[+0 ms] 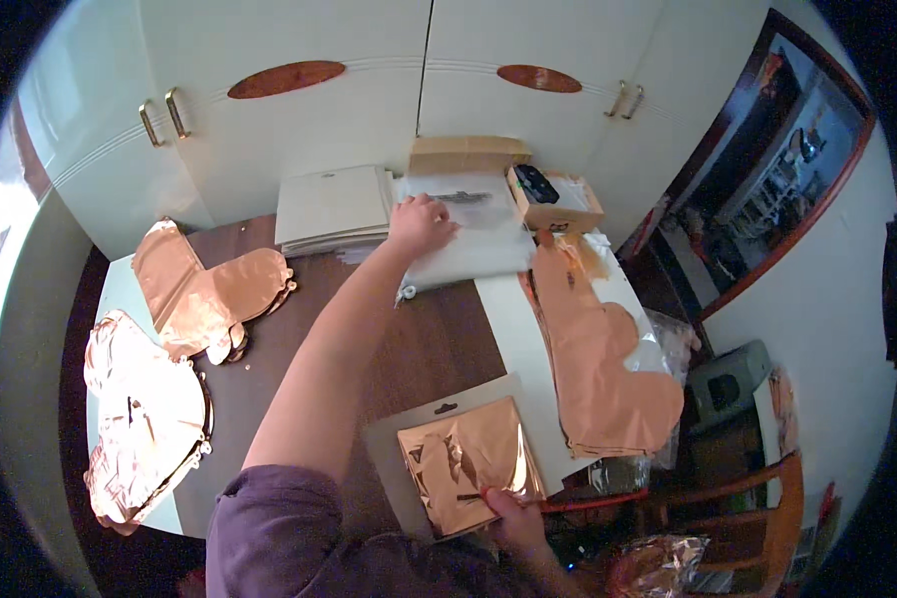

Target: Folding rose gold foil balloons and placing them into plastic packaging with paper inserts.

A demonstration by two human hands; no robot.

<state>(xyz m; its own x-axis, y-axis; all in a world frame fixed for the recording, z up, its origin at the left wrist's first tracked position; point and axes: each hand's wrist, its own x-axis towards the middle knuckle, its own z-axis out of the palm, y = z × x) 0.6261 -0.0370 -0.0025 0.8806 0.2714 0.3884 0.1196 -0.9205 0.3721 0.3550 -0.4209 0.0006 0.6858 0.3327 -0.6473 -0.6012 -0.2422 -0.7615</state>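
Observation:
My left hand [424,224] reaches far across the table, fingers curled at the left side of a stack of clear plastic bags [478,244]. It seems to pinch the top bag, though the fingertips are partly hidden. Close to my body, my right hand [516,520] grips a grey backing card [389,448] by its lower right side. On that card lies a folded rose-gold foil balloon [463,439], with my right thumb pressed over its edge. The card has a small hanging slot at its top.
Flat rose-gold foil balloons lie at left [194,299], near left [145,419] and right [608,369]. Grey cards [334,204] are stacked beside the bags. A cardboard box [558,214] holds a black object. White cabinets [289,40] stand behind; a wooden chair [782,518] is at right.

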